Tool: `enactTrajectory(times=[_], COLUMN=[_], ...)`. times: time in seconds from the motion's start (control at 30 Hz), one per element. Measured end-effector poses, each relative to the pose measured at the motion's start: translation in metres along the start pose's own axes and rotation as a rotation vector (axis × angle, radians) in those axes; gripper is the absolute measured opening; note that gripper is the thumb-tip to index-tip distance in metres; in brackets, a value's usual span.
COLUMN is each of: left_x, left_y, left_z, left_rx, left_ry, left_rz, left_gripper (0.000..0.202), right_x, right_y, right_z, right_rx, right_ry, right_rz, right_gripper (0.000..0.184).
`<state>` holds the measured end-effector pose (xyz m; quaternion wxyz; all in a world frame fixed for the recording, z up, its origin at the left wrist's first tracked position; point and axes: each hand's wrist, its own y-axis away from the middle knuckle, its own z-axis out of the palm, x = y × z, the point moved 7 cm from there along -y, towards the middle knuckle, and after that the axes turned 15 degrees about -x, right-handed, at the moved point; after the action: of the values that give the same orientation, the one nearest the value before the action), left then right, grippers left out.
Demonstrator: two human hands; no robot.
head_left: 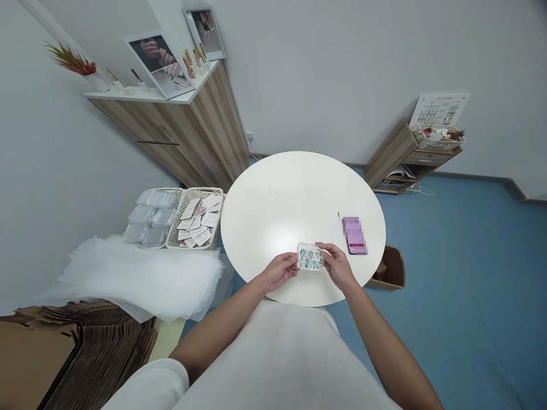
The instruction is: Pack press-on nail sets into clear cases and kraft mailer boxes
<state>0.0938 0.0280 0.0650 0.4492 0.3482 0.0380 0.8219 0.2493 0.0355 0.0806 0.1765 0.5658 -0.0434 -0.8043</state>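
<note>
Well, the left hand (280,271) and the right hand (336,264) held a small clear box (310,257) between them. The left hand pinched one end, and the right hand pinched the other. Blue-green shapes (311,254) sat in two rows inside it. The box was over the near part of the round white surface (294,188). To the right of the hands, a bit farther off, lay a flat purple thing (354,233), too blurry to make out. Left of the hands, beside the surface, was a white basket (172,236) full of paper cards (196,222). White sheets (141,273) lay in a pile, also left of the hands.
</note>
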Motion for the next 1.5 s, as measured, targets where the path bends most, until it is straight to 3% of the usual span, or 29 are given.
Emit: enactTrajectory(times=[0.43, 0.7, 0.9, 1.1, 1.33, 1.5], left_x=[0.004, 0.01, 0.015, 0.013, 0.024, 0.03], left_y=[0.003, 0.004, 0.006, 0.01, 0.011, 0.01], left_z=[0.005, 0.003, -0.004, -0.009, -0.011, -0.012], left_rx=[-0.001, 0.015, 0.079, 0.104, 0.109, 0.154], left_ry=[0.014, -0.193, -0.256, -0.429, -0.8, -0.893], left_rz=[0.018, 0.068, 0.118, 0.07, 0.048, 0.064], left_gripper=[0.022, 0.037, 0.04, 0.043, 0.036, 0.039], right_x=[0.002, 0.001, 0.024, 0.026, 0.018, 0.019], right_y=[0.001, 0.002, 0.011, 0.014, 0.01, 0.007], right_z=[0.0, 0.006, 0.014, 0.014, 0.013, 0.013], right_rx=[0.013, 0.026, -0.016, 0.03, 0.053, 0.062], right_ry=[-0.061, -0.077, -0.03, 0.102, 0.185, 0.228], right_rz=[0.007, -0.007, 0.175, 0.182, 0.167, 0.176], right_gripper=[0.024, 0.042, 0.045, 0.048, 0.049, 0.047])
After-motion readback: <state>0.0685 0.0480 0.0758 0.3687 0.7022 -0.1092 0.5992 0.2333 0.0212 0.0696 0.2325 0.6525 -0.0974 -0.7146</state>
